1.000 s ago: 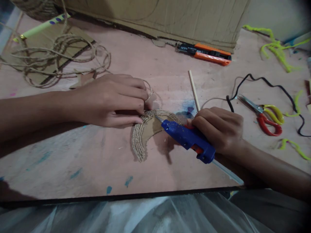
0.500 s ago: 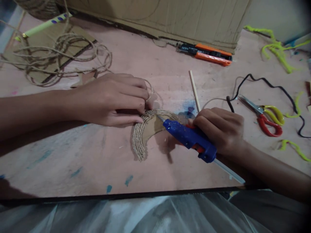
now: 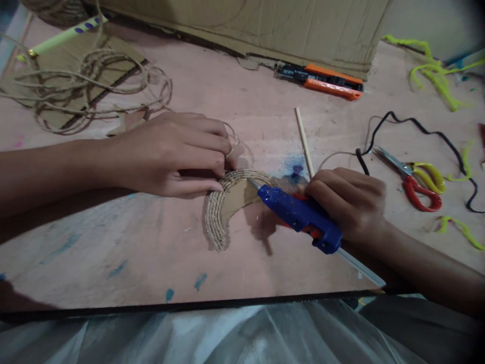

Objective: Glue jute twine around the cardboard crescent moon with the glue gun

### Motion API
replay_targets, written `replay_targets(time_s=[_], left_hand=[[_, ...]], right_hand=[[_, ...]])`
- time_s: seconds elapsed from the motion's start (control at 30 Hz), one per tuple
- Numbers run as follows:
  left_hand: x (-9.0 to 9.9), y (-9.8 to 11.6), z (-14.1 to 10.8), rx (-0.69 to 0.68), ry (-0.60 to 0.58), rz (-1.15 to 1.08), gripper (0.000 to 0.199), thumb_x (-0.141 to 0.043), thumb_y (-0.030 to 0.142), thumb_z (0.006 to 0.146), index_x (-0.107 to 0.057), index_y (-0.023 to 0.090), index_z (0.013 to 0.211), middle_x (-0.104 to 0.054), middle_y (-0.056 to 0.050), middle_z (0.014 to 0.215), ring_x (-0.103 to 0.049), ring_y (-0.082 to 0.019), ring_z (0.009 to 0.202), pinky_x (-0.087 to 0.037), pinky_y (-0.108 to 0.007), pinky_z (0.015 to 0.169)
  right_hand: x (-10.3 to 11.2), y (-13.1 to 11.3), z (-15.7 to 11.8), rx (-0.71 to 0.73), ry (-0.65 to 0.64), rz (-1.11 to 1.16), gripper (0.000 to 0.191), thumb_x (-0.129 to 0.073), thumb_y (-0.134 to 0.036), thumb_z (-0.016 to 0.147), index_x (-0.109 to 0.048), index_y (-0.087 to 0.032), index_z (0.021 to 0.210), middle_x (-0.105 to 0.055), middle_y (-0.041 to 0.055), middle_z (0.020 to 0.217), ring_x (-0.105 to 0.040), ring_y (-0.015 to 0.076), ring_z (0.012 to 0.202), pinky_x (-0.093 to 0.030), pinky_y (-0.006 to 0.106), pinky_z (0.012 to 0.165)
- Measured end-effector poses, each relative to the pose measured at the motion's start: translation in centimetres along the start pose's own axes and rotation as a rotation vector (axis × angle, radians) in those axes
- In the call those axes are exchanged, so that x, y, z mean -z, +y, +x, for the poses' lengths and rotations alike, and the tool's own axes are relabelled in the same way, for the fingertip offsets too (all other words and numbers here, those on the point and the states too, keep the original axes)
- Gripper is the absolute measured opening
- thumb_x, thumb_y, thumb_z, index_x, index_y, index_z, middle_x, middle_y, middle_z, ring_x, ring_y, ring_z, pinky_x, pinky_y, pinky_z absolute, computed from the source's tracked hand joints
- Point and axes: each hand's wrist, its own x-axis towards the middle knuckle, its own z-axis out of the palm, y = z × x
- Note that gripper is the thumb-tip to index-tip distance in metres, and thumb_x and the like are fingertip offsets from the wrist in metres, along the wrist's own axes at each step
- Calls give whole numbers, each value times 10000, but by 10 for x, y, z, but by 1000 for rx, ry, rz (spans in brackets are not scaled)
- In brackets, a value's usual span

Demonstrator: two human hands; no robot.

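Note:
A crescent-shaped cardboard piece (image 3: 237, 198) lies flat, with rows of twine (image 3: 214, 217) along its outer curve. My left hand (image 3: 182, 151) rests at the crescent's upper left, thumb against the twine rows. Its curled fingers grip a strand of twine, which loops out by the fingertips; the exact pinch is partly hidden. In my right hand (image 3: 346, 199) is a blue hot glue gun (image 3: 297, 210), fingers wrapped round its handle. The nozzle tip sits at the inner edge of the twine rows, over bare cardboard. A clear glue stick (image 3: 361, 268) sticks out of the gun's back.
Loose twine (image 3: 91, 76) lies over a cardboard sheet (image 3: 125, 56) at the left. An orange utility knife (image 3: 329, 82) lies at the back, near upright cardboard (image 3: 303, 30). A thin wooden stick (image 3: 304, 141), scissors (image 3: 420, 184) and a black cord (image 3: 413, 126) are to the right.
The glue gun and my right hand have shifted slightly right, with the nozzle tip staying close to the twine rows. My left hand keeps nearly the same place.

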Motion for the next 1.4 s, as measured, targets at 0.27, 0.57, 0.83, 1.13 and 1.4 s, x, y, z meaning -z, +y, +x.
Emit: replay_targets(time_s=[0.27,0.57,0.83,1.13,1.4], left_hand=[[0,1,-1,2,-1,-16,286,-644,407,1376,-776,212,1213,-912,-70,1254,-878,-254,1330,-710,-424,1051],[0,0,-1,2,2,-23,264,-655,392,1372,-774,218,1215,-916,-67,1268,-878,-257,1318,-707,-440,1053],[1,1,1,0,-7,-23,244,-659,369,1371,-785,211,1234,-921,-78,1270,-873,-265,1298,-692,-438,1029],[1,-1,-3,-9,-1,-27,206,-668,351,1365,-773,215,1251,-923,-65,1284,-867,-280,1315,-683,-457,1032],[0,1,-1,7,3,-22,191,-704,353,1340,-817,241,1236,-934,-67,1260,-864,-259,1274,-714,-460,1064]], right_hand=[[3,0,-4,-9,-14,-29,318,-672,-208,1323,-609,-256,1015,-692,-2,874,-541,173,727,-415,352,688],[3,1,-7,-6,-2,-39,306,-660,-226,1329,-607,-258,1029,-690,-4,853,-550,175,708,-405,355,654],[5,0,-12,-19,-11,-53,290,-686,-212,1312,-600,-258,1038,-699,1,875,-589,178,725,-442,355,674],[7,-1,-14,-41,-9,-56,313,-707,-199,1283,-592,-260,999,-675,0,863,-570,182,723,-436,370,672],[10,-1,-25,-65,-32,-53,254,-715,-214,1247,-602,-269,1026,-683,-5,853,-593,192,704,-417,375,657]])
